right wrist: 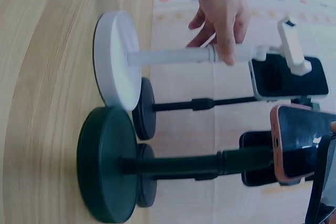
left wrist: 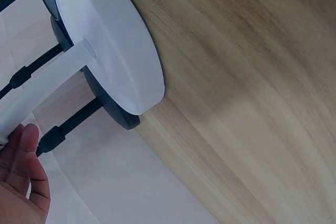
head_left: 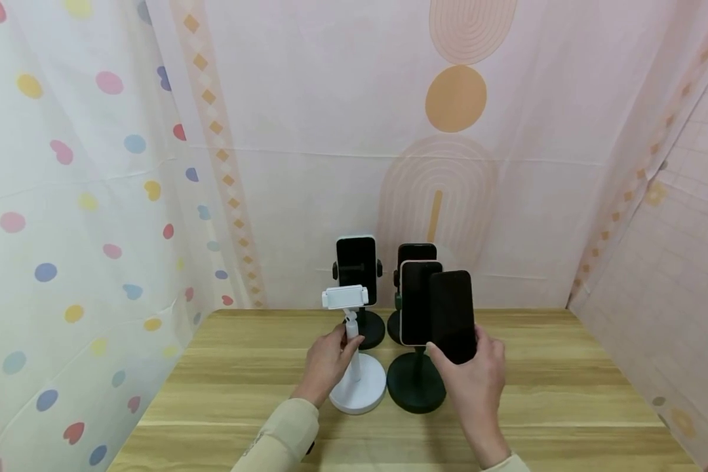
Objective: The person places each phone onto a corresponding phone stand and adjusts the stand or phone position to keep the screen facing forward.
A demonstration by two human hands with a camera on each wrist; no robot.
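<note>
the black phone (head_left: 453, 316) is sitting upright in your right hand (head_left: 474, 380), your fingers curling round its lower edge and holding it just in front of the white-cased phone (head_left: 414, 301) clamped on the dark green stand (head_left: 415, 391), above the middle of the wooden table (head_left: 566, 393). your left hand (head_left: 328, 362) is gripping the pole of the white stand (head_left: 358, 387), fingers wrapping round it below the bare white clamp (head_left: 345, 297), its round base resting on the table just beside the green one. two more black stands are standing behind them toward the far edge, each carrying a phone (head_left: 356, 269).
</note>
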